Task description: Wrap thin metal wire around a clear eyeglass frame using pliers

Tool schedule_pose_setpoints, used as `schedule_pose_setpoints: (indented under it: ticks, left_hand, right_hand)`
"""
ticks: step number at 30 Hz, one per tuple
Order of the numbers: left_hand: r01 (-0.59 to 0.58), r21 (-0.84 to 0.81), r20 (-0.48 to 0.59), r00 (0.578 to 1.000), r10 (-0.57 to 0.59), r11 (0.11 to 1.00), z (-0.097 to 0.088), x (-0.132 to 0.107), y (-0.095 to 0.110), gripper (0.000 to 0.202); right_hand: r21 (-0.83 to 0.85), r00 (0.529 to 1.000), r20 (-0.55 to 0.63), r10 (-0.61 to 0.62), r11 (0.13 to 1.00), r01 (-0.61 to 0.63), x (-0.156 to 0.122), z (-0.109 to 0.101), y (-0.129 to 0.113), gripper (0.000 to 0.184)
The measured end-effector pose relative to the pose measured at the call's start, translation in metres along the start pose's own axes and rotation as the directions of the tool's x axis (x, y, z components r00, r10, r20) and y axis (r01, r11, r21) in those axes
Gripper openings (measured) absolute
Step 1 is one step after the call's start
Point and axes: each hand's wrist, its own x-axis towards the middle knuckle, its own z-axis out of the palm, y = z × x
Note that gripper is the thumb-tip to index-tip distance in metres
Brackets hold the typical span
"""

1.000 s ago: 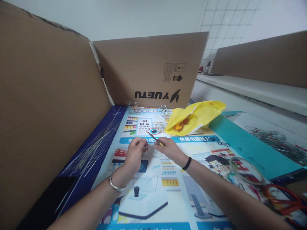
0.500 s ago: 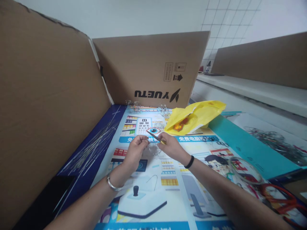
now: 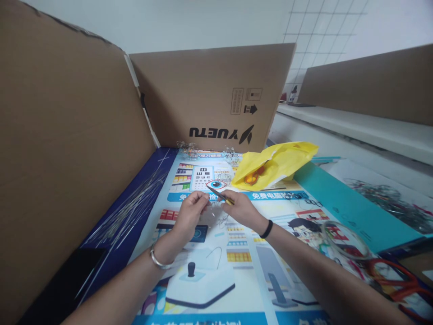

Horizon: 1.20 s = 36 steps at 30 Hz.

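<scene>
My left hand (image 3: 191,210) is closed in a pinch on fine wire, at the centre of the poster. From its fingers, a thin, partly see-through wire piece (image 3: 214,213) dangles in the gap between my hands; its details are blurred. My right hand (image 3: 241,210) is wrapped round a pointed tool (image 3: 215,192) with a dark tip and a yellowish handle. The tip points up and left, close to my left fingertips. Whether it is pliers or a blade, I cannot make out. Under both hands lies the printed poster (image 3: 216,271).
A yellow bag (image 3: 287,164) with something orange inside lies behind my right hand. Straight wires (image 3: 125,212) lie at the left. Wire tangles (image 3: 187,149) sit by the cardboard wall (image 3: 209,95). At the right are a wire coil (image 3: 345,239), red-handled scissors (image 3: 392,280) and a wire heap (image 3: 389,198).
Both hands stay nearly in place. The dangling wire piece has shifted slightly, and the tool has tilted a little in my right hand.
</scene>
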Motion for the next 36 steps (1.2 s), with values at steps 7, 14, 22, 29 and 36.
schedule_pose_setpoints:
  ticks: [7, 14, 22, 29, 36]
  left_hand:
    - [0.055, 0.005, 0.000, 0.998, -0.055, 0.998, 0.000, 0.000, 0.003, 0.020]
    - [0.050, -0.006, 0.010, 0.999, -0.050, 0.999, 0.001, 0.000, 0.001, 0.021]
    - [-0.043, 0.064, -0.022, 0.999, 0.044, 0.997, 0.002, -0.001, -0.001, 0.020]
    - [-0.087, 0.092, -0.021, 0.996, 0.089, 0.992, 0.002, -0.001, -0.006, 0.016]
    - [-0.100, 0.108, -0.037, 0.994, 0.105, 0.989, 0.002, -0.001, -0.006, 0.015]
  right_hand:
    - [-0.005, 1.000, 0.025, 0.000, 1.000, 0.000, -0.001, 0.002, 0.000, 0.022]
    - [-0.041, 0.999, 0.035, -0.003, 0.999, 0.004, -0.001, 0.001, -0.002, 0.016]
    - [-0.133, 0.995, -0.004, -0.103, 0.986, 0.102, -0.001, 0.004, -0.006, 0.010]
    - [-0.124, 0.987, -0.060, -0.150, 0.982, 0.142, -0.003, 0.006, -0.009, 0.008]
    - [-0.153, 0.995, -0.057, -0.082, 0.985, 0.073, -0.003, 0.009, -0.010, 0.012]
